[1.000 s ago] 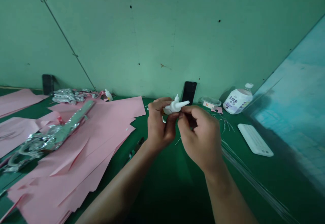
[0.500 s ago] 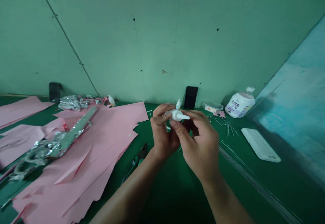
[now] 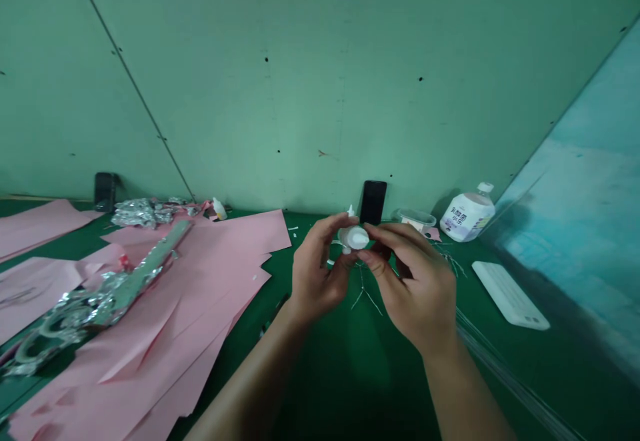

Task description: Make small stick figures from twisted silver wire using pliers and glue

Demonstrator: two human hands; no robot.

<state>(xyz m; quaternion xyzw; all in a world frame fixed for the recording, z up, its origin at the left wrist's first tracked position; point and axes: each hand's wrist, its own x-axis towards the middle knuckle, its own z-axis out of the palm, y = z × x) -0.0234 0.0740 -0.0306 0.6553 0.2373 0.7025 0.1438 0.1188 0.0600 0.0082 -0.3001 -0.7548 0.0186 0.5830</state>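
In front of the wall, both my hands are raised over the green table. My left hand [image 3: 320, 268] grips a small white glue bottle [image 3: 355, 237], its round white end turned towards me. Thumb and fingertips of my right hand [image 3: 413, 274] close in at the bottle's right edge. Anything small between these fingertips is hidden. A second white nozzle [image 3: 351, 211] shows just behind the held bottle. Thin branched wire [image 3: 364, 288] appears below, between the hands. Pliers [image 3: 274, 316] lie partly hidden behind my left forearm.
Pink paper sheets [image 3: 200, 294] cover the left side, with foil-wrapped pieces [image 3: 105, 301] on top. Another glue bottle [image 3: 219, 208] stands at the back. A black phone [image 3: 373, 201] leans on the wall. Rightward are a plastic tub [image 3: 415, 217], a large bottle [image 3: 467, 214], a white case [image 3: 510, 294] and long wires [image 3: 515, 374].
The held bottle has turned, so its nozzle no longer points right and its round end faces me. My right hand has shifted right and slightly down. The view has tilted up a little.
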